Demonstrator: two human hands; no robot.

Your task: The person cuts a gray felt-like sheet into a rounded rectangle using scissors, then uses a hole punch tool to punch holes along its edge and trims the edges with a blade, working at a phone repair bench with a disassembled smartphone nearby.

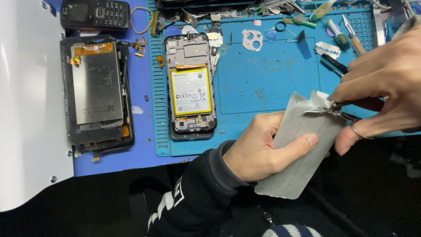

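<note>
The left hand (258, 149) gripped a pale grey, matte sheet (298, 149), long and rectangular, thumb pressed flat over its face and fingers curled behind. The sheet was held in the air over the front edge of the blue mat (267, 79), tilted up to the right. The right hand (381, 83) was closed on thin metal tweezers (337, 109), whose tips pinched a white film corner peeling off the sheet's top edge.

Left of the hands, an opened phone (190, 85) lay on the ribbed rubber mat, its yellow-bordered battery exposed. Further left a detached screen (96, 90) with a dull metal back lay on the blue table. A black keypad phone (94, 14) sat at the top. Small tools and a razor blade (327, 49) cluttered the mat's far edge.
</note>
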